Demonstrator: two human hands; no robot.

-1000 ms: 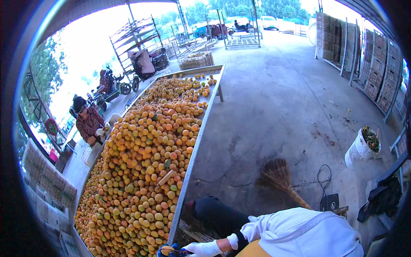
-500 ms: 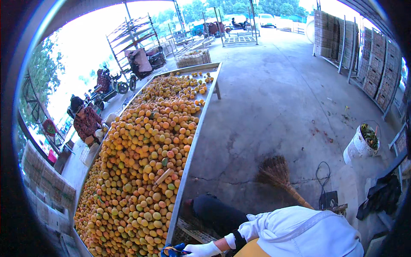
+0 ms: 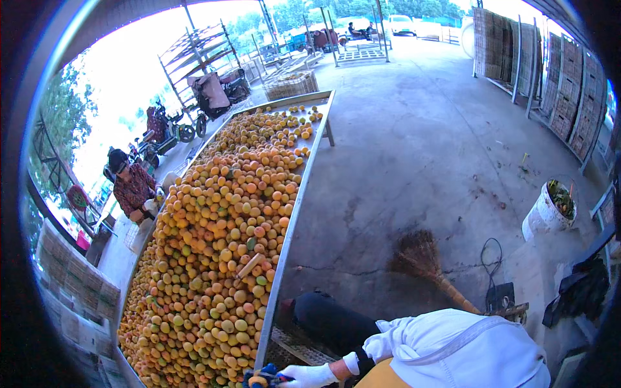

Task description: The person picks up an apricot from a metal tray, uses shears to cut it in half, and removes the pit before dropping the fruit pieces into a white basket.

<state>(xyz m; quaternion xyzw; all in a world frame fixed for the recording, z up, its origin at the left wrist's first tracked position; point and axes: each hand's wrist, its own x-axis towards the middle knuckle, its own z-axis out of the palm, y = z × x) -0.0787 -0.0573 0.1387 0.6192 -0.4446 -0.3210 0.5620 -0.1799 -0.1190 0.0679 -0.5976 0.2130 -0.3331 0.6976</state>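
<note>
My right hand, in a white knitted glove, reaches in from the lower right beside the near corner of a long metal-rimmed table. Its fingers seem curled at a dark blue thing with orange on it, cut by the lower edge; I cannot make out its kind. A deep heap of orange-yellow apricots covers most of the table, thinning toward the far end. On the heap lies a short pale wooden stick. My left hand is not in view.
Across the table a person in patterned clothes sits by the fruit. A straw broom lies on the concrete floor, near a black device with a cord. A white bucket of leaves and stacked crates stand right.
My right hand and the blue thing have shifted only slightly. The person across has moved their arms a little at the table's edge. The whole view has tilted a touch.
</note>
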